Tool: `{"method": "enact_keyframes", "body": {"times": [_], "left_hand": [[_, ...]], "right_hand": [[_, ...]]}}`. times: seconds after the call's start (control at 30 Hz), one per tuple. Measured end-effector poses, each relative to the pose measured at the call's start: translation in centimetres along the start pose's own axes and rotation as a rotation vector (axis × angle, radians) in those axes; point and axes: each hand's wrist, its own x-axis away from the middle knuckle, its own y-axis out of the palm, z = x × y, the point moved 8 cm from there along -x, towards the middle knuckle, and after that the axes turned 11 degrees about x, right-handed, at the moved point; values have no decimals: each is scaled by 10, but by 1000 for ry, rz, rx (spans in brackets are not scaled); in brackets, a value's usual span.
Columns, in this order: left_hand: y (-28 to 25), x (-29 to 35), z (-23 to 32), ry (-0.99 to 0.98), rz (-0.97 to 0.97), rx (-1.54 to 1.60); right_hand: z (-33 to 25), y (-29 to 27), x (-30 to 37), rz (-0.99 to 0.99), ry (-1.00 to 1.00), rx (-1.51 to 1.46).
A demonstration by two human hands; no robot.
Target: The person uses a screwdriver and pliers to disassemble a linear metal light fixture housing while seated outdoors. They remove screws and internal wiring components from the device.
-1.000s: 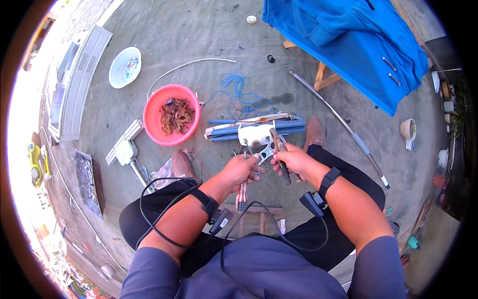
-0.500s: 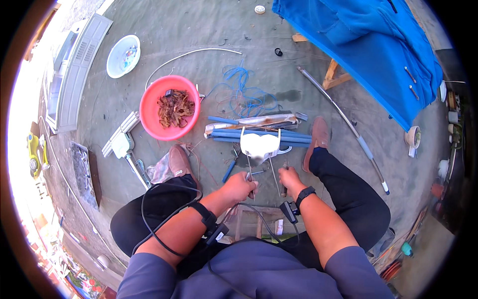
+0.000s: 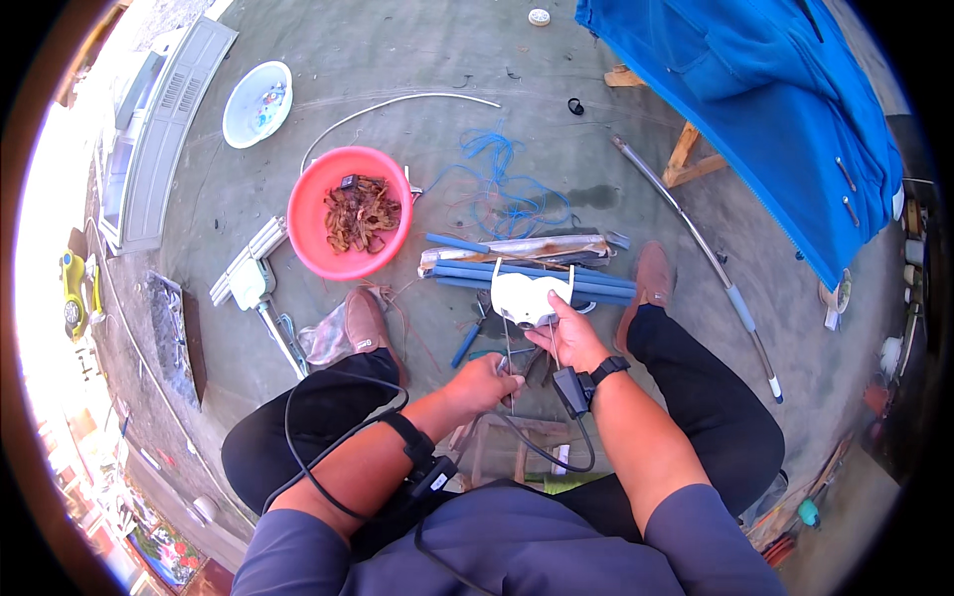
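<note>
A white two-lobed plastic piece (image 3: pixel 527 298) with two upright prongs sits between my knees, thin metal rods running down from it toward me. My right hand (image 3: pixel 574 336) is closed on its lower right side, thumb lying on the white surface, fingers partly hidden underneath. The left rod (image 3: pixel 512 405) passes through the pinched fingers of my left hand (image 3: pixel 484 384). Blue-handled pliers (image 3: pixel 468 338) lie on the ground left of the white piece. Beyond it are several grey-blue tubes (image 3: pixel 467 271). A dark tool, hard to make out, shows just below my right fingers.
A pink basin (image 3: pixel 309 250) holding brown clumps stands at the far left, near a white basin (image 3: pixel 237 117). Blue cord (image 3: pixel 492 184) lies tangled beyond the tubes. To the right are a long pole (image 3: pixel 701 238) and a blue cloth (image 3: pixel 725 109) over a wooden frame.
My right hand has moved up from the right rod's lower area onto the white piece, which is now tilted differently. My left hand still pinches the left rod, slightly lower.
</note>
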Motion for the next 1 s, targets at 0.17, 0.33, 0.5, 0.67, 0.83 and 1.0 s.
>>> {"method": "enact_keyframes", "body": {"times": [0.17, 0.33, 0.5, 0.67, 0.83, 1.0], "left_hand": [[-10, 3, 4, -9, -6, 68], [-21, 9, 26, 28, 31, 167], [-28, 25, 45, 92, 43, 196], [-35, 45, 59, 114, 62, 175], [-49, 77, 97, 270, 92, 250], [-59, 136, 154, 467, 112, 320]], "right_hand": [[-14, 10, 19, -44, -65, 127], [-24, 30, 47, -67, -27, 174], [-32, 43, 74, -61, -22, 212], [-45, 52, 108, -43, -33, 243], [-67, 63, 151, 70, -100, 343], [-70, 58, 174, 130, -112, 439]]}}
